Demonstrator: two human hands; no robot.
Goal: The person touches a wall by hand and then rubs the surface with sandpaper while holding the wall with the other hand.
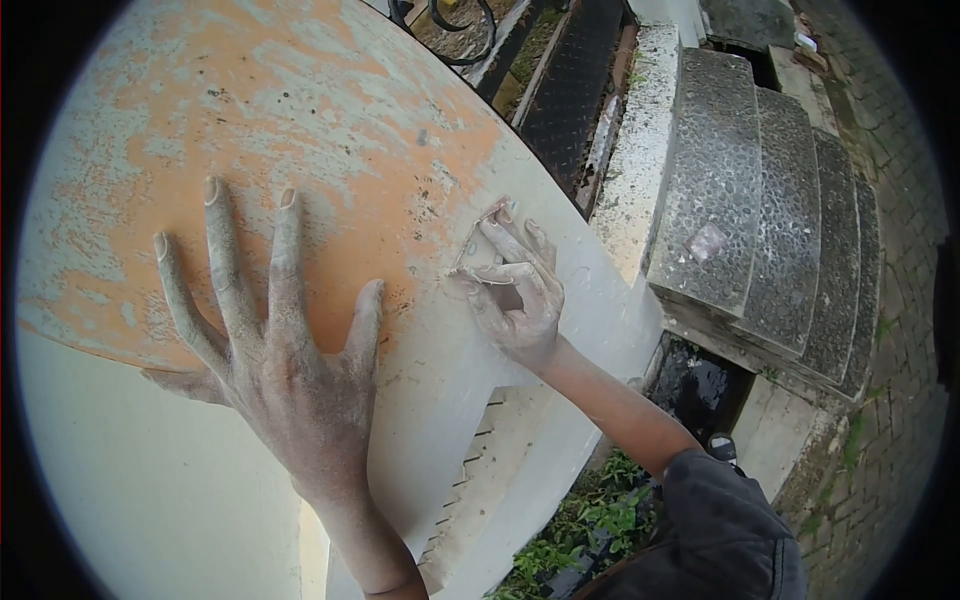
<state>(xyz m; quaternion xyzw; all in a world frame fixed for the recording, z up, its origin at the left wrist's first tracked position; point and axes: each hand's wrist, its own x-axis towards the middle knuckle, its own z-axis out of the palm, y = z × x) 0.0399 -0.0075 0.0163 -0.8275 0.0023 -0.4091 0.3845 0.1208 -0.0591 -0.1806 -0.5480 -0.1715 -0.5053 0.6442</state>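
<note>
My left hand (290, 370) is spread on the peeling orange and pale wall surface (340, 130), fingers apart and holding nothing. Pale dust coats its skin. To the right of it, my right hand (520, 295), also dusty, pinches a thin flat pale piece (474, 238) against the wall. This piece has a straight edge and a reddish upper corner; its exact kind I cannot make out. Around it the surface is mostly whitish, with dark specks and orange patches to its left.
Below the painted area is a smooth pale wall (150, 460) and a slot with a jagged edge (460, 480). Speckled stone steps (710, 180) stand at right, bearing a crumpled wrapper (706, 243). Green plants (590, 510) grow below, near a dark drain opening (697, 385).
</note>
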